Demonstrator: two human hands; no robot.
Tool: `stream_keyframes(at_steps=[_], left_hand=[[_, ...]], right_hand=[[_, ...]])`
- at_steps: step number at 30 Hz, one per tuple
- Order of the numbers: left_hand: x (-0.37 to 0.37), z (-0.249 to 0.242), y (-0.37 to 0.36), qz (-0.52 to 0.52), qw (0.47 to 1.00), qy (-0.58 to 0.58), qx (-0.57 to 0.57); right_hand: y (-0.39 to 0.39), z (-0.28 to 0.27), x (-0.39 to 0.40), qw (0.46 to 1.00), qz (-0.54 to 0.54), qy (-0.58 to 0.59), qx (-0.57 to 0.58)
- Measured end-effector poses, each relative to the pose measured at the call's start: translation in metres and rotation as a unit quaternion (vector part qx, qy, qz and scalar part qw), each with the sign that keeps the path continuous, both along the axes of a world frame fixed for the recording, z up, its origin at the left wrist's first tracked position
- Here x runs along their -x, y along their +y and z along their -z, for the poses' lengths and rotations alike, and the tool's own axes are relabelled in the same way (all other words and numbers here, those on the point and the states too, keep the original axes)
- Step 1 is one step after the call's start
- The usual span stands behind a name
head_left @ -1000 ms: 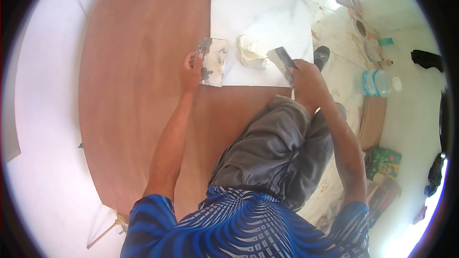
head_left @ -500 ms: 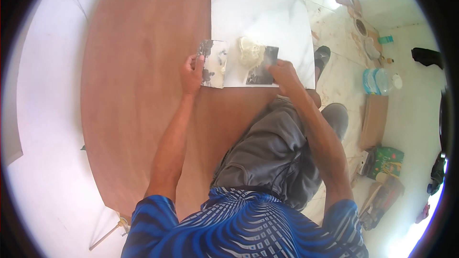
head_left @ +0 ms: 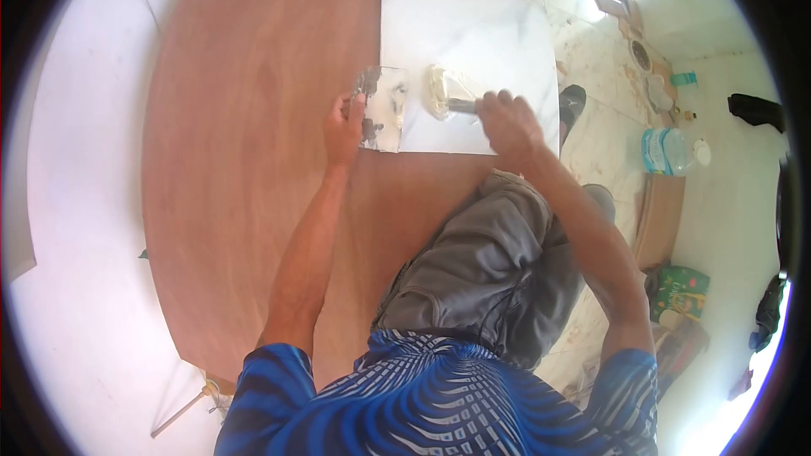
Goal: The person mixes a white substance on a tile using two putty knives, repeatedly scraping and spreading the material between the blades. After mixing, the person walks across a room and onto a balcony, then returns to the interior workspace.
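My left hand [head_left: 342, 128] is closed on the left edge of a flat rectangular putty scraper [head_left: 387, 110], its face smeared with cream putty and dark patches. The scraper lies over the left edge of a white marble-look tile [head_left: 507, 34]. In the fingers of my right hand [head_left: 512, 128] is a second putty scraper [head_left: 463, 105], tilted so that mostly its narrow dark edge shows. Its far end meets a mound of cream putty [head_left: 439, 89] on the tile. A thin putty smear spreads right of the mound.
The tile rests on a curved brown wooden table [head_left: 245, 118]. My legs [head_left: 465, 279] are bent beside it. On the tiled floor at right are a clear plastic water bottle [head_left: 666, 152], a green bag [head_left: 683, 291] and several board offcuts [head_left: 610, 5]. A white wall [head_left: 84, 160] borders the left.
My right hand has turned its scraper from flat to nearly edge-on and into the putty. The mound looks smaller and spread to the right. My left hand has barely moved.
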State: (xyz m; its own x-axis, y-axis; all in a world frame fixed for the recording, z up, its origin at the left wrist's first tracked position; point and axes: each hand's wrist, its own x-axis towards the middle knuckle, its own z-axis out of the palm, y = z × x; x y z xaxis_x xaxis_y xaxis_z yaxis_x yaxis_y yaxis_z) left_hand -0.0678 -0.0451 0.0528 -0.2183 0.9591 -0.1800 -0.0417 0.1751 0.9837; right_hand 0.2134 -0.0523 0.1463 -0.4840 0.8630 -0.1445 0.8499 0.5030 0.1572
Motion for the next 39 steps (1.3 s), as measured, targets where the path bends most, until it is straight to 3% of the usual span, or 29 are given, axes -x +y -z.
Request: stream_keyframes(at_steps=[3, 4, 8, 13, 17, 19, 22, 25, 27, 29, 30, 33, 37, 39], left_hand=[[0.001, -0.004, 0.003, 0.016, 1.0, 0.024, -0.006], [0.001, -0.003, 0.004, 0.019, 1.0, 0.017, -0.004], [0.003, 0.003, 0.005, 0.023, 1.0, -0.013, -0.004], [0.001, -0.002, 0.004, 0.019, 1.0, 0.005, 0.013], [0.002, 0.002, 0.006, 0.023, 1.0, 0.02, -0.002], [0.004, 0.006, 0.003, 0.017, 1.0, 0.016, 0.001], [0.001, 0.003, 0.002, 0.009, 1.0, -0.01, 0.01], [0.003, -0.001, 0.005, 0.026, 0.999, 0.012, 0.014], [0.004, -0.001, 0.006, 0.033, 0.999, 0.023, 0.02], [0.002, 0.005, 0.007, 0.024, 1.0, -0.013, 0.008], [0.003, 0.007, 0.006, 0.02, 0.999, -0.03, 0.004], [0.002, -0.002, 0.003, 0.013, 1.0, -0.007, 0.01], [0.003, 0.0, 0.006, 0.028, 1.0, 0.002, 0.013], [0.004, 0.003, 0.005, 0.03, 0.999, -0.012, 0.016]], right_hand=[[0.005, -0.015, 0.004, 0.998, 0.002, 0.024, -0.052], [0.007, -0.004, 0.012, 0.998, 0.012, -0.018, -0.064], [-0.006, 0.028, 0.014, 1.0, -0.025, 0.003, 0.011], [0.017, -0.033, 0.005, 0.999, 0.011, 0.034, 0.027], [0.013, 0.028, 0.019, 0.999, 0.019, 0.017, -0.025], [-0.001, 0.018, 0.017, 0.998, -0.066, 0.021, 0.001], [0.015, -0.018, 0.001, 0.998, -0.037, 0.022, 0.056], [0.029, -0.027, 0.0, 0.999, -0.022, 0.029, 0.004], [0.031, -0.002, 0.015, 0.999, 0.018, 0.037, -0.024], [0.015, 0.022, 0.023, 0.998, -0.015, 0.041, -0.039], [0.01, 0.032, 0.015, 0.992, -0.102, 0.051, -0.048], [0.012, -0.016, -0.002, 0.994, -0.052, 0.061, 0.078], [0.002, -0.022, -0.023, 0.97, 0.122, 0.209, 0.011], [-0.006, -0.032, -0.02, 0.941, 0.231, 0.237, 0.066]])
